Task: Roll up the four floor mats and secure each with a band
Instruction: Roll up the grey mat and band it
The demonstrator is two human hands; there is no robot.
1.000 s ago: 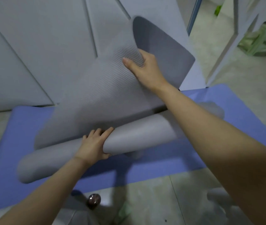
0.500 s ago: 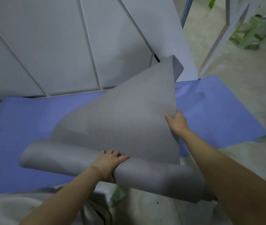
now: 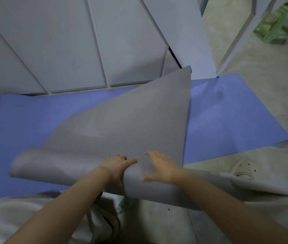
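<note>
Grip: left hand [image 3: 117, 167] curls round the rolled end of the grey mat [image 3: 131, 120]; right hand [image 3: 162, 169], fingers spread, presses its loose flap. Roll part wound (nothing ties it yet), above the unrolled blue mat [image 3: 34, 120] on the floor [image 3: 245, 85]; tying evidently remains.

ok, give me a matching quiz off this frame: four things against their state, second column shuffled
Things:
1 grey mat
2 blue mat
3 left hand
4 right hand

States:
A spread flat underneath
B grips the rolled part
C partly rolled, loose end raised
D lies flat on the loose sheet, fingers spread

Pairs: 1-C, 2-A, 3-B, 4-D
</note>
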